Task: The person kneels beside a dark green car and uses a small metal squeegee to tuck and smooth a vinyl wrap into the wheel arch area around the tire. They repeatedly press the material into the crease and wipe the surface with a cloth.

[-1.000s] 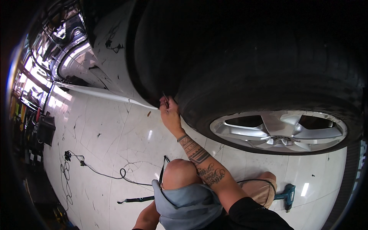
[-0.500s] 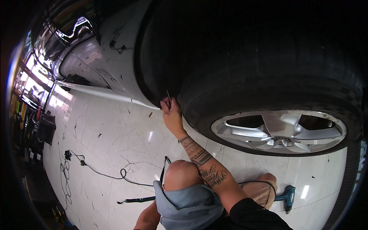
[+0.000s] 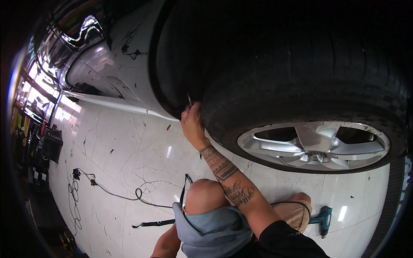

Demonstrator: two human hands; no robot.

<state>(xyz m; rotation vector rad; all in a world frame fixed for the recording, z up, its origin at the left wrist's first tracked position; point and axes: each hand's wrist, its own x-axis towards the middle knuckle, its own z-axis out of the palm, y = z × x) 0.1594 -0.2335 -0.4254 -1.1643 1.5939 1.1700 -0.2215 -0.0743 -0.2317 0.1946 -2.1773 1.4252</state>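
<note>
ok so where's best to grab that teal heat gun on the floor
Probably by the handle of the teal heat gun, from above on its left: the handle juts toward the person's leg, while the nozzle points toward the picture's lower edge.

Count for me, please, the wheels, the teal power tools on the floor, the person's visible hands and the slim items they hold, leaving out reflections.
Wheel: 1
Teal power tool: 1
Visible hand, the right hand: 1
Slim item, in that hand: 1
Total: 4
</note>
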